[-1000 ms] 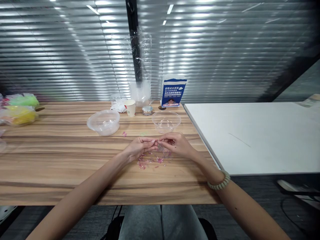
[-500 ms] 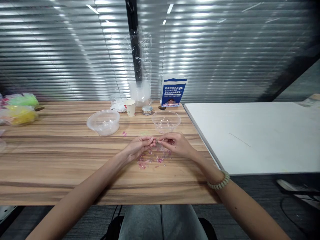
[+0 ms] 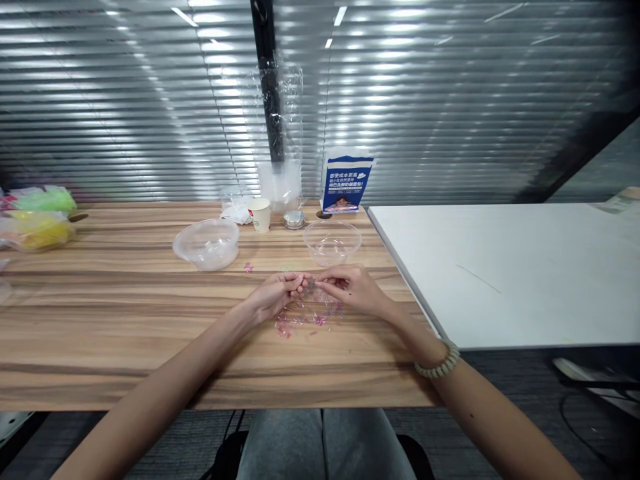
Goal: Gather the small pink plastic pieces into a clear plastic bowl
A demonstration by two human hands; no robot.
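Observation:
My left hand (image 3: 278, 293) is closed in a pinch, thumb against the fingers, at the middle of the wooden table. Facing it from the right, my right hand (image 3: 351, 287) also pinches, its fingertips almost meeting the left ones. Whatever sits between the fingertips is too small to make out. Below both hands lies a scatter of small pink and clear shiny pieces (image 3: 319, 321). A clear round plastic bowl (image 3: 333, 248) stands just behind my right hand. Another translucent bowl (image 3: 207, 247) is farther left, and a few pink bits (image 3: 249, 267) lie near it.
At the back are a paper cup (image 3: 260, 216), a small round tin (image 3: 294, 220), a stack of plastic containers (image 3: 280, 185) and a blue printed bag (image 3: 347, 185). Bags of yellow and green material (image 3: 37, 230) lie far left. A white table (image 3: 510, 273) adjoins on the right.
The fingers of my left hand have shifted slightly at the tips. My right hand keeps almost the same place, and the bowls have not moved.

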